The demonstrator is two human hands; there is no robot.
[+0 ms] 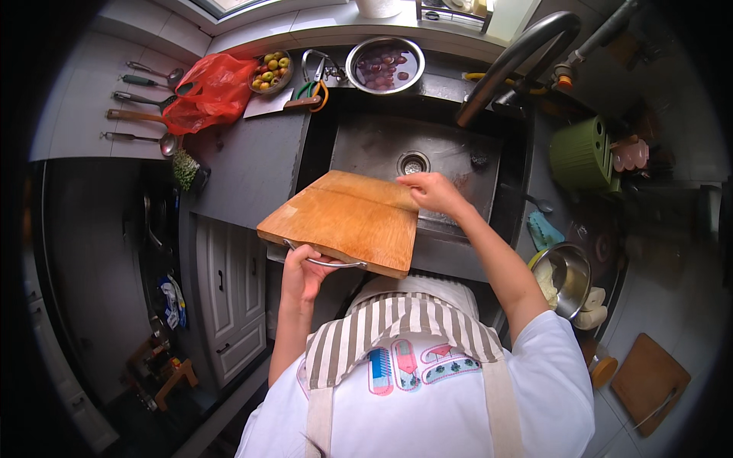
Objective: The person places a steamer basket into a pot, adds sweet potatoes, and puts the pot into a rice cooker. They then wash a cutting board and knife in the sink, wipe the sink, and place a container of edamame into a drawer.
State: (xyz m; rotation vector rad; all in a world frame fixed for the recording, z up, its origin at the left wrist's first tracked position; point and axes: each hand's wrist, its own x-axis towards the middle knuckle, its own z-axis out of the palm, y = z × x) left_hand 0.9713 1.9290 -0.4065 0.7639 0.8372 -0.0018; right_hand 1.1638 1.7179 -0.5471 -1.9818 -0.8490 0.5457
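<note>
A wooden cutting board (pixel 355 220) with a metal handle is tilted over the near left part of the stainless steel sink (pixel 366 143). My left hand (pixel 306 272) grips the board by its metal handle at the near edge. My right hand (pixel 432 193) is at the board's far right corner, its fingers curled; whether they pinch the board or only touch it, I cannot tell. The sink drain (pixel 413 164) shows just beyond the board. A curved metal faucet (pixel 515 63) reaches over the sink from the back right.
Behind the sink stands a metal bowl of grapes in water (pixel 385 66). Back left are scissors (pixel 315 91), a bowl of small fruit (pixel 271 71) and a red plastic bag (pixel 209 94). At right are a green knife block (pixel 581 154), a blue cloth (pixel 544 230) and a metal bowl (pixel 570 280).
</note>
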